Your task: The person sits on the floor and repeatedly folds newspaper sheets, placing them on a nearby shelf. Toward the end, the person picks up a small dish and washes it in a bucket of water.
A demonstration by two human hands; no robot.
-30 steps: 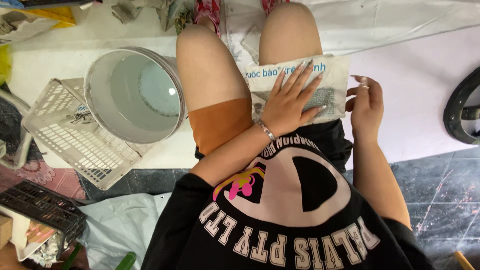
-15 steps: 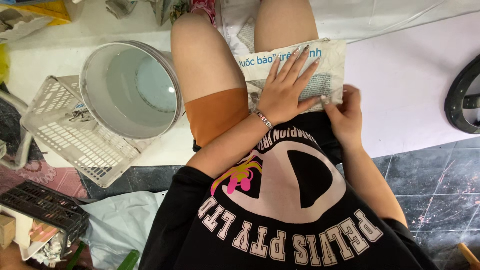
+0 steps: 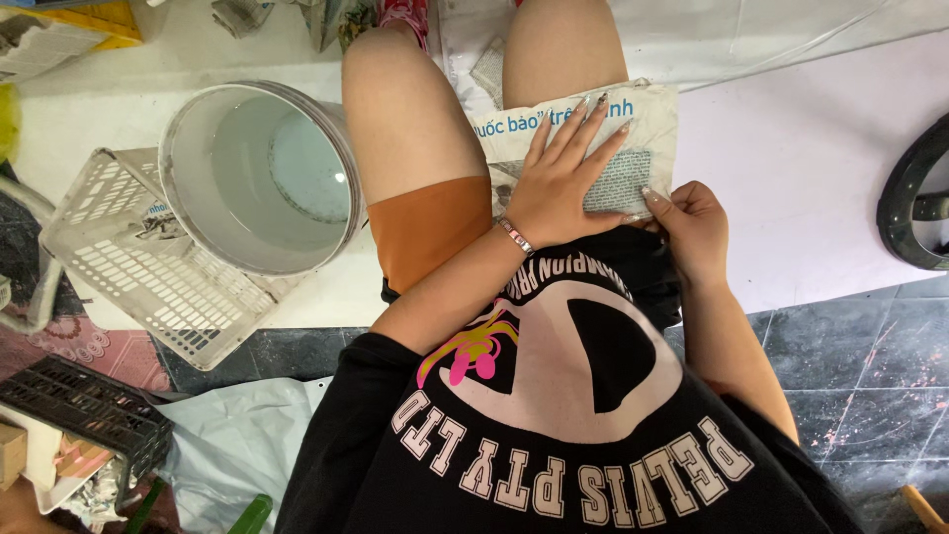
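A sheet of printed newspaper (image 3: 647, 124) lies across my right thigh. My left hand (image 3: 563, 183) presses flat on it with the fingers spread wide; a thin bracelet circles that wrist. My right hand (image 3: 692, 222) sits at the sheet's near right corner, fingers curled and pinching its edge. I am seated, wearing orange shorts (image 3: 430, 232) and a black printed shirt (image 3: 554, 415).
A white bucket holding a little water (image 3: 188, 198) stands left of my left leg, leaning on a white plastic basket (image 3: 129, 287). A black crate (image 3: 79, 410) is at the lower left. A white sheet (image 3: 811, 178) covers the floor at right, beside a dark round object (image 3: 914, 198).
My right hand has dropped from beside the newspaper to its near right corner and taken hold of the edge. My left hand stays flat on the sheet.
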